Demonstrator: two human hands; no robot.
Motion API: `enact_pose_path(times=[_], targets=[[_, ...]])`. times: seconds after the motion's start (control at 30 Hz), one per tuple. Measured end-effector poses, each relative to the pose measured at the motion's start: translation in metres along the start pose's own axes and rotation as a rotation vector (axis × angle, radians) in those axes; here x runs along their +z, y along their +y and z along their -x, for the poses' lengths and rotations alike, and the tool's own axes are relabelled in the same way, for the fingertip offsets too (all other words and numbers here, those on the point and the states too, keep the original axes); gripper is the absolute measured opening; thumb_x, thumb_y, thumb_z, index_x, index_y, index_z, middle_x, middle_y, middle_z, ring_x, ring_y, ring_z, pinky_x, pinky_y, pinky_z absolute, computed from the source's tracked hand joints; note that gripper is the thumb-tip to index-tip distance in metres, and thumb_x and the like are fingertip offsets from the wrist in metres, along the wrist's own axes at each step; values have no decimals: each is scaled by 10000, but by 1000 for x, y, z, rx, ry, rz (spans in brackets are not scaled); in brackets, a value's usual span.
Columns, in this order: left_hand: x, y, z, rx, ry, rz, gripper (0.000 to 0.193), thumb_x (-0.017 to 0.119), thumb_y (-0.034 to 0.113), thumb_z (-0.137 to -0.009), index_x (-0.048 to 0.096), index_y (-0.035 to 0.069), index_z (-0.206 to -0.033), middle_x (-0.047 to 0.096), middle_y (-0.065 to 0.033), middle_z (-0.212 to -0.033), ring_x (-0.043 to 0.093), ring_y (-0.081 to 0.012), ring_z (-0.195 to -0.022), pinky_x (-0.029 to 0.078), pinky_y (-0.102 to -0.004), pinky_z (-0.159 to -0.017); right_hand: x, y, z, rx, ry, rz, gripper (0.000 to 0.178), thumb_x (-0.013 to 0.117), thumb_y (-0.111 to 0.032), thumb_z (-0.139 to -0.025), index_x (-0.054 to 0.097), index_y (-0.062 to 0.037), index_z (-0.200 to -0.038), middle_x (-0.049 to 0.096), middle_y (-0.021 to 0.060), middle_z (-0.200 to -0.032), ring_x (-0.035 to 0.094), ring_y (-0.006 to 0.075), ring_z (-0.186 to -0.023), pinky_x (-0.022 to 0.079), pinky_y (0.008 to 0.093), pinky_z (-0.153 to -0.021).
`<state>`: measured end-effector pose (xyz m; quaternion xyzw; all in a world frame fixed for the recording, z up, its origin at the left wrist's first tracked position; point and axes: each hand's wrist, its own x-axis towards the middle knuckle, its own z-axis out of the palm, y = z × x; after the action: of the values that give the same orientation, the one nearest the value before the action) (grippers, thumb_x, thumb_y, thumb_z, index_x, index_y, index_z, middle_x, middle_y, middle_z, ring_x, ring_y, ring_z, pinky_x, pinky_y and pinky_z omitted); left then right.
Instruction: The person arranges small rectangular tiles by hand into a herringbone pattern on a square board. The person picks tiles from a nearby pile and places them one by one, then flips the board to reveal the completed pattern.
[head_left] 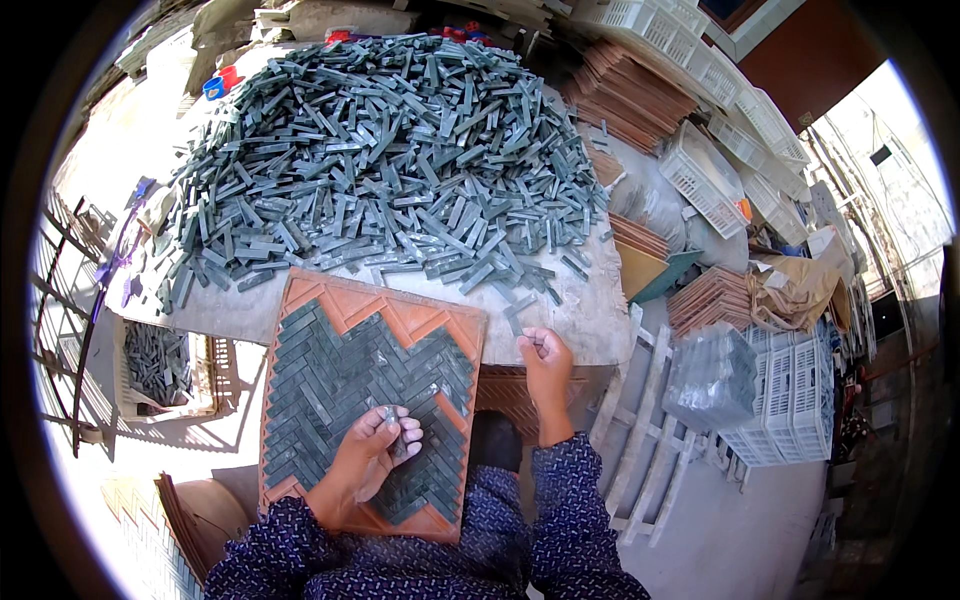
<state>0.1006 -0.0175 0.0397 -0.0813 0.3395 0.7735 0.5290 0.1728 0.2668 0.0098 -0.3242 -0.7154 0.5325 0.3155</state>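
A orange-brown tray [462, 338] with zigzag ridges leans from my lap against the table edge. Dark green stone strips [335, 345] fill most of it in a herringbone pattern, with orange slots bare along the top and at the right. Over its lower middle, my left hand [378, 448] is closed, thumb against fingers, on a small grey-green stone strip [391, 415] that shows only in part. My right hand [546, 368] is at the table's front edge, right of the tray, with curled fingers. Whatever it may hold is hidden. Loose strips lie just beyond it.
A large heap of stone strips [400, 150] covers the table [590, 335]. At left stands a crate [205, 375] of strips. To the right are stacked orange trays [630, 95], white plastic crates [785, 395], a plastic-wrapped stack [712, 378] and a pallet [640, 430].
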Motion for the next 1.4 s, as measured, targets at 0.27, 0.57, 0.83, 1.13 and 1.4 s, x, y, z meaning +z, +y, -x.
enact_pose_path(times=[0.27, 0.57, 0.83, 1.13, 1.4], targets=[[11, 4, 6, 14, -117, 82, 328, 490, -8, -920, 452, 44, -1242, 541, -131, -1217, 552, -247, -1139, 468, -431, -985, -5, -22, 10, 164, -63, -201, 177, 620, -45, -874, 606, 47, -1024, 625, 57, -872, 582, 98, -711, 505, 244, -622], [8, 6, 9, -3, -188, 117, 488, 542, 34, -908, 336, 46, -1350, 460, -165, -1315, 497, -279, -1207, 406, -467, -1050, -2, -53, 64, 165, -345, -166, 152, 601, -27, -879, 612, 43, -1014, 643, 46, -873, 593, 79, -725, 497, 231, -661], [6, 2, 8, -10, -189, 83, 522, 522, 44, -922, 302, 61, -1395, 472, -159, -1298, 512, -275, -1186, 434, -451, -1021, 5, -28, 110, 173, -317, -66, 141, 598, -11, -869, 626, 38, -999, 645, 35, -868, 595, 75, -768, 482, 220, -693], [1, 4, 6, 36, -112, -38, 340, 458, 9, -912, 437, 61, -1248, 571, -56, -935, 579, -160, -848, 510, -309, -786, -9, -31, 21, 96, 1, -87, 123, 606, -35, -878, 621, 12, -991, 628, 27, -864, 562, 72, -713, 462, 219, -631], [2, 3, 7, 52, -139, 9, 214, 522, 20, -921, 498, 70, -1128, 585, -49, -951, 595, -159, -876, 500, -298, -818, 19, -69, 41, 286, -320, -424, 165, 602, -65, -891, 597, 19, -1032, 605, 26, -844, 552, 84, -693, 471, 228, -632]])
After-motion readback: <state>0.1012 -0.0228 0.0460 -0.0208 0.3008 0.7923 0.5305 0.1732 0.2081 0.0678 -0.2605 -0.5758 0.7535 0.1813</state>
